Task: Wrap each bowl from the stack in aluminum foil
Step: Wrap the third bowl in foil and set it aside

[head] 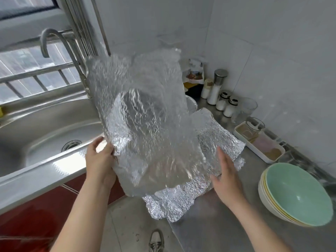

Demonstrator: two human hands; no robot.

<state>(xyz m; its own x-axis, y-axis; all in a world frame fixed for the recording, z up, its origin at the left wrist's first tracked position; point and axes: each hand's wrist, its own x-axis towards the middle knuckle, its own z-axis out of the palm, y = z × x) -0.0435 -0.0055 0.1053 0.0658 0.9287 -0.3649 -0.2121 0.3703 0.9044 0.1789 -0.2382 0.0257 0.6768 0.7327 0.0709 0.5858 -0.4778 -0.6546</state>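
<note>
Our left hand (101, 157) pinches the near left edge of a crinkled foil sheet (141, 120), which is lifted and blurred above the counter (218, 224). Our right hand (225, 173) is flat with straight fingers, holding nothing, just beside the sheet's right edge. More foil (181, 200) lies between and below our hands. Right of our right hand, the stack of bowls (294, 195) sits unwrapped, so we judge the whole stack is left to do
</note>
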